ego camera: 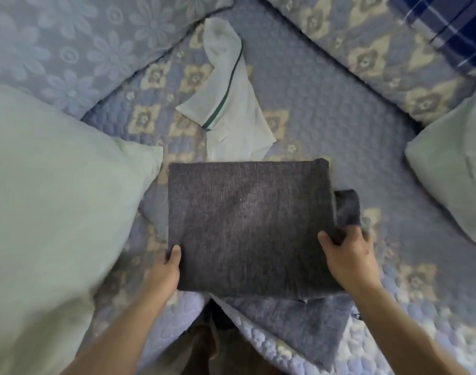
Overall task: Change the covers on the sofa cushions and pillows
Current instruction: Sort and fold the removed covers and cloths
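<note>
Dark grey, coarsely woven fabric covers the square cushion [247, 226] that is held at the middle of the view, above the quilted blue seat cover [326, 123] with its beige flower-and-diamond pattern. A loose flap of the same grey fabric [346, 207] is seen bunched at the cushion's right edge, and more of it [291, 323] hangs below the near edge; whether the cushion is fully inside its cover cannot be told. The cushion's lower left corner is gripped by the left hand [168, 269], with the thumb laid on the top face and the fingers hidden beneath. The lower right corner is gripped by the right hand [347, 255], its fingers curled round the bunched flap. Just beyond the cushion's far edge, a crumpled pale mint cover with a dark green stripe [228, 104] is spread on the seat, its near end touching or tucked behind the cushion. A large pale green pillow [53, 198] is seen to the left, close to the cushion's left edge, and a second pale green pillow [456, 185] lies well apart on the right. Behind, a blue back cushion with a raised daisy pattern [77, 41] stands on the left and a blue-and-beige patterned back cushion [366, 50] on the right, with a navy and white checked cloth [448, 28] in the far right corner.
</note>
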Tool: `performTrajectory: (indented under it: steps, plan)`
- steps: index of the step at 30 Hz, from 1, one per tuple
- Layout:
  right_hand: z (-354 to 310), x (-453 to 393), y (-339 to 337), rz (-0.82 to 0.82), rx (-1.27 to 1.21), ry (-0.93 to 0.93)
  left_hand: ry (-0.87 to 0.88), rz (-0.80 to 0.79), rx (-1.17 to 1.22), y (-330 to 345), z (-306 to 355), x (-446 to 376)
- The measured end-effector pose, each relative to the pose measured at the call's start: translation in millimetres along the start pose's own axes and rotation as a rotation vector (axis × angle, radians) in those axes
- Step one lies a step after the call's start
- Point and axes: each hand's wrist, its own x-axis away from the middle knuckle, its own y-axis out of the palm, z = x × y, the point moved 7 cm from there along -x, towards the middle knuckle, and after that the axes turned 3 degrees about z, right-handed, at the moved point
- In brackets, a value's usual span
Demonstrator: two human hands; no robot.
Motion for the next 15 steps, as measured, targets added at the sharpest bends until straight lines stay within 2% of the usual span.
performTrajectory:
  steps: [2,5,9,12,15]
  plan:
    - [24,15,10,-0.109,-0.044,0.065,-0.115,-0.145,0.178,5,-24,8]
    - [42,34,13,-0.179,-0.243,0.104,-0.216,-0.276,0.425,2,-40,24]
    - [57,50,20,-0.384,-0.575,0.376,-0.288,-0.462,0.733,-8,-39,42]
    - [59,55,10,-0.357,-0.681,0.418,-0.235,-0.507,0.765,-20,-36,58]
    - [60,58,-9,-0.179,-0.562,0.279,-0.056,-0.388,0.646,-36,-30,61]
